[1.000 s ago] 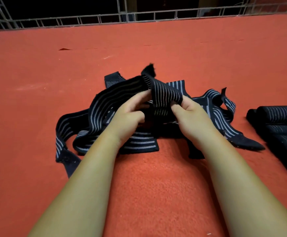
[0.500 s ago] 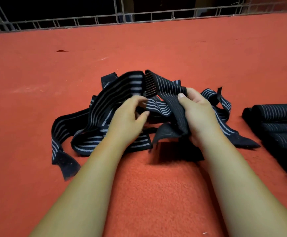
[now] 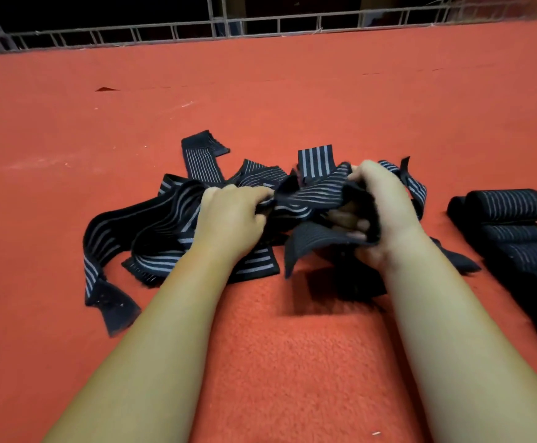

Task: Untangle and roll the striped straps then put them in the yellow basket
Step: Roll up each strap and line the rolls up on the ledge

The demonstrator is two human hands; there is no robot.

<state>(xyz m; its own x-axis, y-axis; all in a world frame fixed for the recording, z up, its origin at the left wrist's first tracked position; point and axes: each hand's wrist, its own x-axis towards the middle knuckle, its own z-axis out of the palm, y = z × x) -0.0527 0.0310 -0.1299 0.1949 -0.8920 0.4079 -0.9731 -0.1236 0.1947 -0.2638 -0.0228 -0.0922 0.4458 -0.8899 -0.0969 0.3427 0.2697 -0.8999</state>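
Left grip (image 3: 232, 215) and right grip (image 3: 385, 203) hold one striped strap (image 3: 308, 195) between them above the tangle (image 3: 152, 225).
Left pinches it and right clenches its dark end, probably lifting it clear to see where it crosses the others. The tangle, uncountable, spreads under and left of the left grip; at least three rolls (image 3: 505, 204) lie right of the right grip; no yellow basket shows.
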